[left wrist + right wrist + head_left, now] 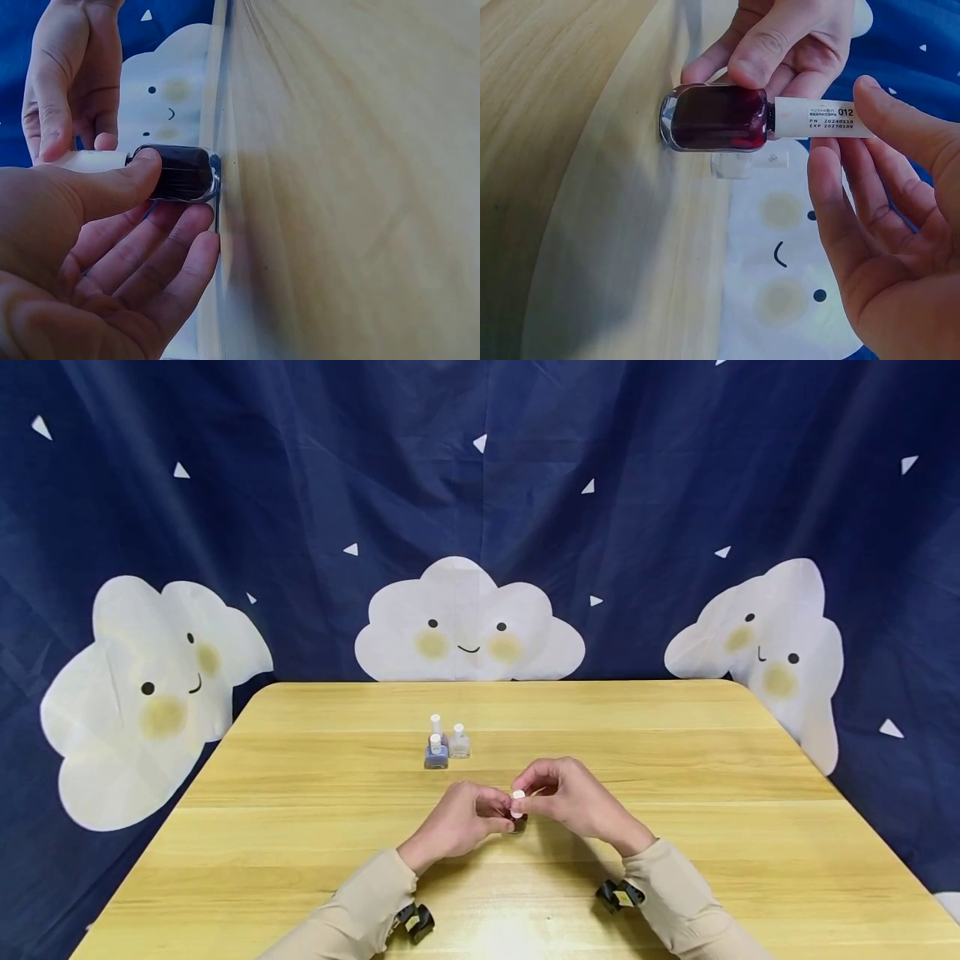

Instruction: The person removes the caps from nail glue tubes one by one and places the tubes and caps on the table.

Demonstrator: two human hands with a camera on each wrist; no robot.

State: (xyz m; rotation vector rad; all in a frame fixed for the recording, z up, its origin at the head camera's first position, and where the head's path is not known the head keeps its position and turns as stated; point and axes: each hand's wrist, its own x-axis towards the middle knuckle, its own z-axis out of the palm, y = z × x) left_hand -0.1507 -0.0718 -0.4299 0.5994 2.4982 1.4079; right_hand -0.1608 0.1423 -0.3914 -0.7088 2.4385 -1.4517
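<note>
A nail polish bottle (716, 120) with dark red polish stands upright on the table, between both hands. Its white cap (817, 118) carries printed text and the number 012; a narrow dark neck shows between cap and glass. My left hand (459, 817) pinches the glass body, its thumb lying along one side in the left wrist view. From the other side, my right hand (576, 802) holds the cap's upper end between thumb and fingers. In the head view, the fingers cover most of the bottle.
Farther back on the wooden table (675, 752) is a small group of nail polish bottles: a blue one (436, 755), a clear one (460, 743) and another white-capped one (436, 724) partly hidden behind the blue. A dark blue curtain (637, 527) with smiling clouds hangs behind the table.
</note>
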